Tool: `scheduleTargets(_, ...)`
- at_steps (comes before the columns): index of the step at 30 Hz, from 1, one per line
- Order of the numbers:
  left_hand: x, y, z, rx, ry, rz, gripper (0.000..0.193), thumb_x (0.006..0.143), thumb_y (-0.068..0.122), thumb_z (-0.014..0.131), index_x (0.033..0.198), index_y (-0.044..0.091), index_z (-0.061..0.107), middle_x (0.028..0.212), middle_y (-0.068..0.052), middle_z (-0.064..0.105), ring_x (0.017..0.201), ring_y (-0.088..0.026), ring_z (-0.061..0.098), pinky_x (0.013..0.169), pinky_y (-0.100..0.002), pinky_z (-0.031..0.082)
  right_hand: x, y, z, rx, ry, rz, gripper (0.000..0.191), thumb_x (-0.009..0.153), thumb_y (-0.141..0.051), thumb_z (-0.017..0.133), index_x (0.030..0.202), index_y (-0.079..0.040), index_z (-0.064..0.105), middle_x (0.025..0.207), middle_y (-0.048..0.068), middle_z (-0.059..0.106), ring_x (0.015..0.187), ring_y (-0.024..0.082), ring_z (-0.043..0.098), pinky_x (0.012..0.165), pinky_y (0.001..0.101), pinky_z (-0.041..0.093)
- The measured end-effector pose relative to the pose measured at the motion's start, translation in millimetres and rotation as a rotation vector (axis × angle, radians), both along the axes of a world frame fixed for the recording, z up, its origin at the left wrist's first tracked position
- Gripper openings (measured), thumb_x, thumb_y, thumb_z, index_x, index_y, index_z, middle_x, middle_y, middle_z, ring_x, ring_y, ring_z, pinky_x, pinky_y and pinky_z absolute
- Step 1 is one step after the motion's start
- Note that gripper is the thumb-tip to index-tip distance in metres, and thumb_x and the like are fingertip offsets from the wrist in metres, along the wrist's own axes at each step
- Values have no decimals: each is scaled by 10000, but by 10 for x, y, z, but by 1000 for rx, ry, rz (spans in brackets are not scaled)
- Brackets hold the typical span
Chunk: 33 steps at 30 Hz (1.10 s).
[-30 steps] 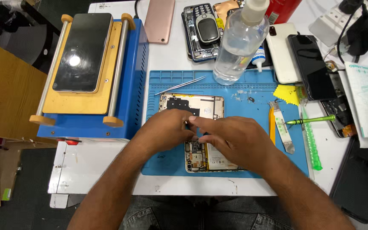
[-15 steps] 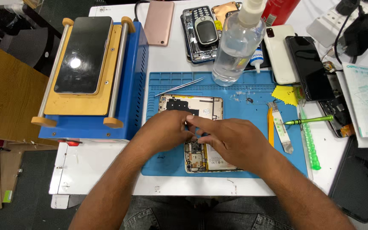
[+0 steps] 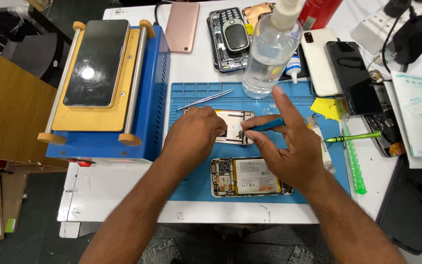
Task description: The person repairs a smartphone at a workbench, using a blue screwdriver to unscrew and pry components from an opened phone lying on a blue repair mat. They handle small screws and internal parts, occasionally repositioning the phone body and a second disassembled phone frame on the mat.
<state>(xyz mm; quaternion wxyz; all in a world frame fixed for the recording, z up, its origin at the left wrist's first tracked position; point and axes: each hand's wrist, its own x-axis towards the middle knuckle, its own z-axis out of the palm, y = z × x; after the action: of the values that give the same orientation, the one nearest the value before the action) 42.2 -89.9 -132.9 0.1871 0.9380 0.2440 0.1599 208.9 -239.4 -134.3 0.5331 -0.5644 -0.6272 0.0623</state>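
Note:
My left hand (image 3: 196, 134) presses down on a pale phone back cover (image 3: 238, 120) lying on the blue work mat (image 3: 196, 93). My right hand (image 3: 289, 149) grips a thin blue-handled tool (image 3: 268, 125), index finger raised, with the tool's tip on the cover beside my left fingertips. Nearer to me on the mat lies an opened phone (image 3: 250, 177) with its battery and circuit board exposed; my right palm hovers just above its right end.
Tweezers (image 3: 206, 99), a clear spray bottle (image 3: 269, 49), a yellow scrap (image 3: 326, 107) and a green screwdriver (image 3: 352, 138) sit on or near the mat. A blue screen-separator machine (image 3: 155, 88) holding a phone stands at left. Several phones lie along the back and right.
Both hands have moved away from me, off the opened phone and onto the pale cover. The opened phone now lies uncovered in front. My right index finger has lifted.

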Motion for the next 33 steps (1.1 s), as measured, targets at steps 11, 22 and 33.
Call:
scheduleTargets(11, 6, -45, 11, 50, 121, -71, 133, 879, 213, 711, 895, 152, 828, 945, -9, 728, 937, -250, 634, 844, -431, 510, 2, 27, 1, 42, -36, -48, 818, 998, 36, 735, 1635, -43, 229, 1345, 149, 689, 1137, 208, 773, 934, 308, 671)
scheduleTargets(22, 13, -67, 12, -258, -206, -40, 171, 1051, 182, 562, 976, 36, 614, 928, -83, 624, 883, -246, 609, 791, -407, 497, 51, 20, -94, 74, -37, -78, 846, 1039, 24, 713, 1657, -75, 144, 1151, 140, 769, 1080, 195, 779, 944, 310, 641)
scheduleTargets(33, 68, -29, -163, -1313, -406, -119, 147, 958, 192, 734, 1032, 65, 715, 960, 4, 714, 843, -63, 580, 777, -255, 489, 62, -86, -85, 241, 62, 10, 887, 1072, 77, 618, 1654, -191, 3, 1136, 264, 706, 1036, 291, 768, 987, 383, 650)
